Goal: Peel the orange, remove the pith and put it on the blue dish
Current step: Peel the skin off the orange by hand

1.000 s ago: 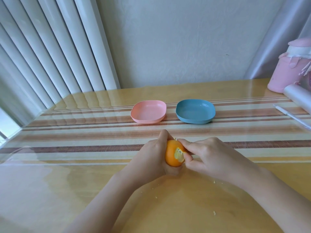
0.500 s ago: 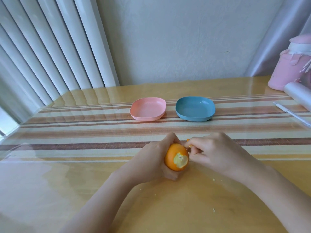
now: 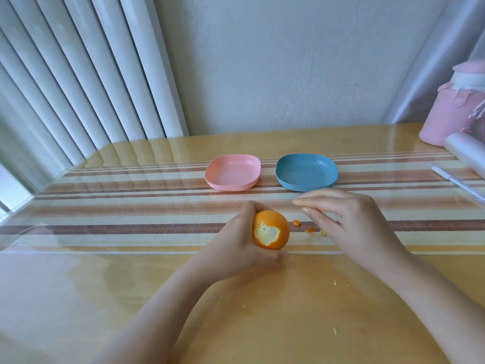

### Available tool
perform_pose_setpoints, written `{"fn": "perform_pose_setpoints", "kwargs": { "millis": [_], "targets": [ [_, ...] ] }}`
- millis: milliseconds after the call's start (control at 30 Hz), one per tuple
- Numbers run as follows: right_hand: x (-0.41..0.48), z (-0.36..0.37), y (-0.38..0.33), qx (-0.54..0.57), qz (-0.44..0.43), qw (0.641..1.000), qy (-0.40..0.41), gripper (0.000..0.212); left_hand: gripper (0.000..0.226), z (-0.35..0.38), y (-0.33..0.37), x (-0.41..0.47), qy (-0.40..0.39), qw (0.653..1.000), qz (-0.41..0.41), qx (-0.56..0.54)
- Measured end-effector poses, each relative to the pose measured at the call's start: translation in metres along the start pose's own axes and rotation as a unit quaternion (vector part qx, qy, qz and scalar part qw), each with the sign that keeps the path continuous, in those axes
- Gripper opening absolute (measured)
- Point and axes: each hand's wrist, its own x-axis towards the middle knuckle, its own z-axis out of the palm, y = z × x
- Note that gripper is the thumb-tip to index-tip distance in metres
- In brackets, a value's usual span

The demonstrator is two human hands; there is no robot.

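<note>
one small patch peeled on the orange point(image 3: 273, 227) — left hand point(image 3: 236, 245) grips it, right hand point(image 3: 349, 222) flat, holding nothing; most peel, pith, blue dish point(image 3: 305, 187) step left.

Table point(image 3: 78, 298): glossy wood, with a striped runner point(image 3: 131, 206) across it (under a clear cover).
Dishes: a pink dish point(image 3: 232, 172) and a blue dish point(image 3: 306, 171) sat side by side on the runner.
Scraps: orange peel bits point(image 3: 296, 222) lay nearer.
Right edge: a pink container point(image 3: 446, 119), a clear roll point(image 3: 467, 153) and a white stick point(image 3: 456, 183).
</note>
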Motion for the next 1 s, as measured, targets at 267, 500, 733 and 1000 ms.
{"fn": "perform_pose_setpoints", "kwargs": {
  "millis": [267, 500, 733, 1000],
  "targets": [
    [-0.004, 0.005, -0.025, 0.141, 0.088, 0.98, -0.111, 0.046, 0.056, 0.003, 0.0, 0.002, 0.049, 0.997, 0.058, 0.02],
    [-0.007, 0.009, -0.031, 0.033, 0.084, 0.987, -0.13, 0.06, 0.058, 0.014, -0.001, 0.005, 0.071, 0.994, 0.082, 0.026],
    [-0.007, 0.015, -0.032, -0.072, 0.02, 0.994, -0.081, 0.066, 0.064, 0.017, 0.004, 0.008, 0.076, 0.993, 0.089, 0.032],
    [-0.003, 0.017, -0.021, -0.149, -0.087, 0.983, -0.059, 0.045, 0.059, 0.018, 0.003, 0.007, 0.067, 0.996, 0.063, 0.015]
  ]
}}
